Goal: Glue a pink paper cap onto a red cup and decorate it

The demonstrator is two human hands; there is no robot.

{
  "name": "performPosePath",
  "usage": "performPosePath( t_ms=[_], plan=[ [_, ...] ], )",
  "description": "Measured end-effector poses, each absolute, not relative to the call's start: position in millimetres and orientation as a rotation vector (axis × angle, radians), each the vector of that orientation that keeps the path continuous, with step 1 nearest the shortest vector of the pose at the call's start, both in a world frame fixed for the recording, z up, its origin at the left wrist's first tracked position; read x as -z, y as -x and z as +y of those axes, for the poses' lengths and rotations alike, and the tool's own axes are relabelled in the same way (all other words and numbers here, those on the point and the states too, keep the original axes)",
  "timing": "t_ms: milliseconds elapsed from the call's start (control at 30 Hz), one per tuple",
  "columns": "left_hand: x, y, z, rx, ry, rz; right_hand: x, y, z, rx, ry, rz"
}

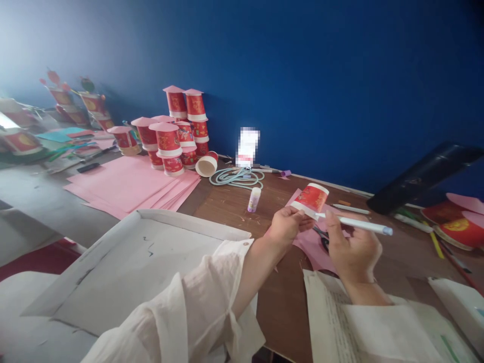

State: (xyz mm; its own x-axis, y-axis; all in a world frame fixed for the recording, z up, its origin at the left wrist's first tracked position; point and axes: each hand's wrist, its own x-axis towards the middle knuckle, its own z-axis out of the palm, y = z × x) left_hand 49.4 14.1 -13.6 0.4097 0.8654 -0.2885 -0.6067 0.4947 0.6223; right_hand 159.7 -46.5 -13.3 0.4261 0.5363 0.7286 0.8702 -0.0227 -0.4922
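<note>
**While I pinch a paper cup, a pen rests in my other hand**

As I hold it on its side above the brown wooden table point(227, 206), the red paper cup point(312, 197) is the middle of everything: a smooth tapered cylinder with gold print and a white band at its rim. My left hand point(288, 224) pinches that rim edge between thumb and fingertips. My right hand point(353, 249), just right of the cup, is curled around a slim white pen point(359, 224), its tip almost at the cup's rim and its pale blue end pointing away.

Below the cup lies a flat pink paper sheet point(308, 247) with dark-handled scissors point(322, 237) on it. Left of the cup stands a small round glue stick point(254, 199) with a purple label. Farther left and behind it coils a pale green cable point(238, 177), then a fanned stack of pink sheets point(128, 184) bearing stacked red cups point(177, 131) capped with pink paper discs. Below and left of the cup sits a shallow white cardboard tray point(151, 252).
</note>
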Motion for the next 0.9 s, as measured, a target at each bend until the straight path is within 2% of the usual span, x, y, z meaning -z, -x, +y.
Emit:
performPosePath(
  t_ms=[900],
  plan=[
    [19.4, -50.0, 16.5, -0.978, -0.482, 0.639, 17.6, -159.3, -42.3, 0.384, 1.687, -1.388]
  ],
)
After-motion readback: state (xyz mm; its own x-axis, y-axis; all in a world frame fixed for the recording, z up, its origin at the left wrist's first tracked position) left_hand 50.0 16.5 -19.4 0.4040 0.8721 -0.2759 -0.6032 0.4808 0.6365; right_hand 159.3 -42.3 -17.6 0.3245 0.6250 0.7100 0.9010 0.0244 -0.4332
